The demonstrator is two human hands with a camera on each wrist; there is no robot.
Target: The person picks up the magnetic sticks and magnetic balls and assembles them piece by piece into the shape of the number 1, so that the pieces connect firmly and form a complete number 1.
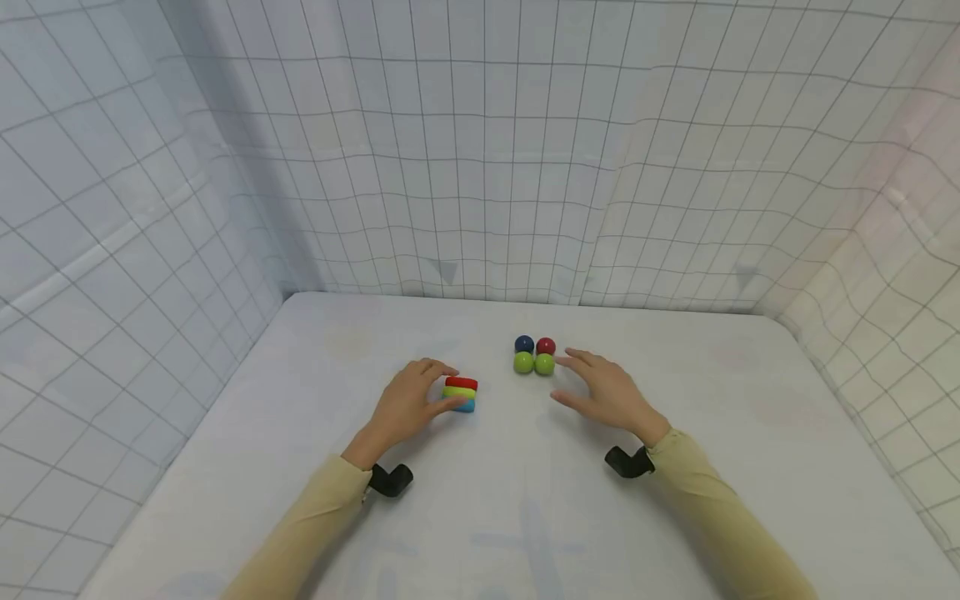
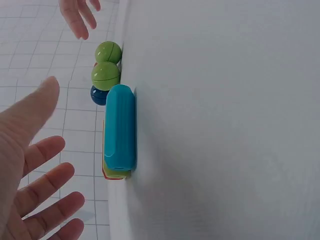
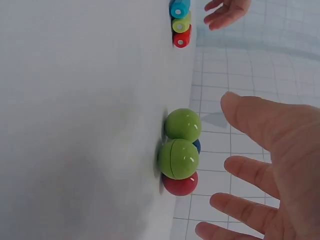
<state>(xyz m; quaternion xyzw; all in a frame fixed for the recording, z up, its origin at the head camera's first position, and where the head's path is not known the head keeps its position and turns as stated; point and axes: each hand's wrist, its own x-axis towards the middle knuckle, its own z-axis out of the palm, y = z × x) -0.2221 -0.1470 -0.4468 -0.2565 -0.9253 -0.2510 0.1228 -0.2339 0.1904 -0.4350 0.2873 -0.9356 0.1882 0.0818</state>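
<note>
Three short, chunky bars with rounded edges lie side by side on the table: a red bar (image 1: 461, 383), a yellow-green bar (image 1: 459, 392) and a blue bar (image 2: 120, 127). My left hand (image 1: 405, 402) is at their left, fingers spread and thumb apart, the thumb overlapping the blue bar in the head view. To the right sits a tight cluster of shiny balls: a dark blue ball (image 1: 524, 343), a red ball (image 1: 546, 345) and two green balls (image 3: 183, 125). Just right of them is my right hand (image 1: 609, 395), its fingers extended and nothing in its grasp.
The white table (image 1: 495, 500) carries both groups, with a gap between bars and balls. White sheets with a dark grid form a back wall (image 1: 480, 167) and side walls. Each wrist wears a black camera mount (image 1: 628, 462) below a pale yellow sleeve (image 1: 720, 517).
</note>
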